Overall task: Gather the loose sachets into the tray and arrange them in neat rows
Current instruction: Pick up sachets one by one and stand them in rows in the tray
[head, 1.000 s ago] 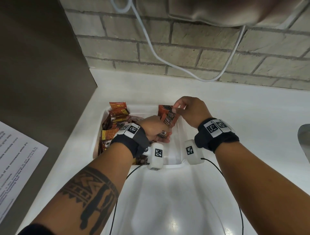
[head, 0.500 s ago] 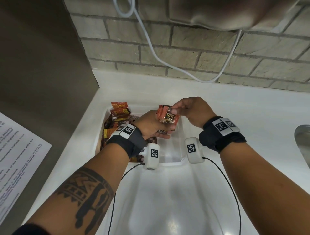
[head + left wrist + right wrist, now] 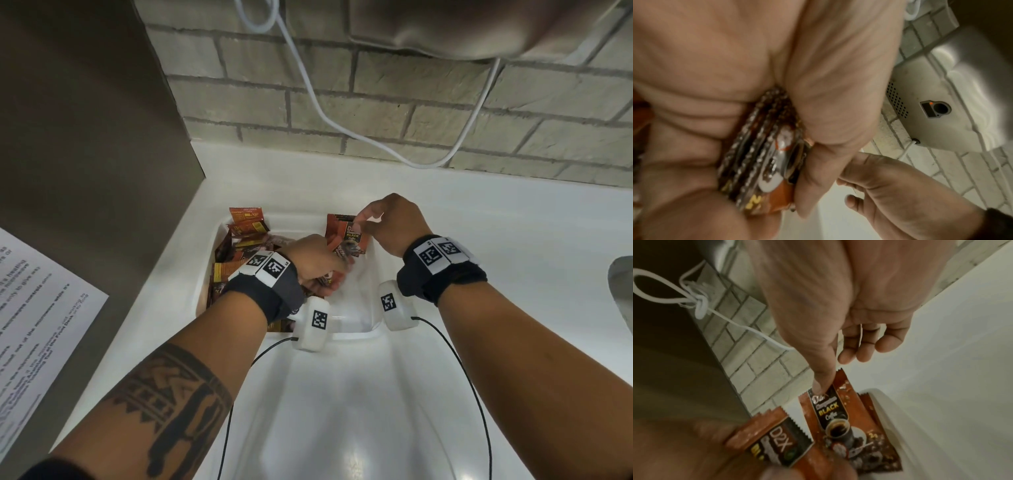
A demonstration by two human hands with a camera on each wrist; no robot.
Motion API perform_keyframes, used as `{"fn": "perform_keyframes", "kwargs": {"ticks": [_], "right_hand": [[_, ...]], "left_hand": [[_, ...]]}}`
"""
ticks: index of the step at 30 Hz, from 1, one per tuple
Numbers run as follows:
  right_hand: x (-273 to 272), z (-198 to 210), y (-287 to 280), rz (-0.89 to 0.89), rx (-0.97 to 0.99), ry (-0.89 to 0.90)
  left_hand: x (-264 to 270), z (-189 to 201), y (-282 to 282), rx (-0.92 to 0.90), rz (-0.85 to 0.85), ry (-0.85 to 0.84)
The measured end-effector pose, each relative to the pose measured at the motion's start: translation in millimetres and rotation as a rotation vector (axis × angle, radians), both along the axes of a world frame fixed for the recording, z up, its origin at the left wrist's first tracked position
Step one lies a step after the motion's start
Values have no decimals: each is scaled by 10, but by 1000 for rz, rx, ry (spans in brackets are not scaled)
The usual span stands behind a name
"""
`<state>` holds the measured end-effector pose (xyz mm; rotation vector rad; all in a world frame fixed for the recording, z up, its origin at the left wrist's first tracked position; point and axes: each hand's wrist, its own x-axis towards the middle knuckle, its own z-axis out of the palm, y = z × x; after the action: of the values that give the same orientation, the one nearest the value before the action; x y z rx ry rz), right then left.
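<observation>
A: Tray [image 3: 371, 330] taken as landmark: white, on the white counter [image 3: 479, 219], its far rim toward the brick wall [image 3: 394, 113]. Sachets?

B: Loose pile [image 3: 239, 253] in the tray's left half, orange-brown, overlapping, facing mixed ways. Two at the tray's far-left corner standing up against the rim. Count of the pile not possible; too much overlap and the left arm covers part.

A: Left hand [image 3: 317, 263]?

B: Over the tray's middle. Curled round a stack [image 3: 764, 162] of sachets, thumb on one side, fingers on the other. Seen edge-on in the left wrist view: about four crimped edges, exact number unclear. Long axis running along the palm.

A: Right hand [image 3: 390, 222]?

B: Above the tray's far-right part. Thumb tip pressed on the top end of one sachet [image 3: 840, 417]; remaining fingers loosely curled, off the pack. Whether a finger backs the thumb from behind: cannot tell.

A: Orientation of that sachet?

B: Printed face up toward the head camera, "BLACK" legible. Long axis roughly from tray's near side to far rim, top edge toward the wall, slightly tilted. Lower end meeting the left hand's stack. A second printed pack [image 3: 777, 441] beside it in the right wrist view, tilted the other way, by the left fingers.

A: Elsewhere?

B: White cable [image 3: 342, 120] drooping on the wall beyond the tray. Printed paper [image 3: 37, 325] well left of the tray.
</observation>
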<state>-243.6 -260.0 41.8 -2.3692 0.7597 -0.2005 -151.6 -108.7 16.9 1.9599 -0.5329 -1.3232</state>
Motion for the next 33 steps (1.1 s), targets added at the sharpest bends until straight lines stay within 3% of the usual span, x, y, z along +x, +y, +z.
{"fn": "perform_keyframes", "kwargs": {"ticks": [12, 22, 33], "right_hand": [[98, -195, -39, -14, -14, 116], [105, -230, -46, -35, 5, 97], [15, -184, -39, -18, -2, 52]], "left_hand": [[-67, -211, -234, 42, -19, 31], [-83, -192, -251, 49, -29, 6], [-82, -126, -199, 2, -4, 90]]}}
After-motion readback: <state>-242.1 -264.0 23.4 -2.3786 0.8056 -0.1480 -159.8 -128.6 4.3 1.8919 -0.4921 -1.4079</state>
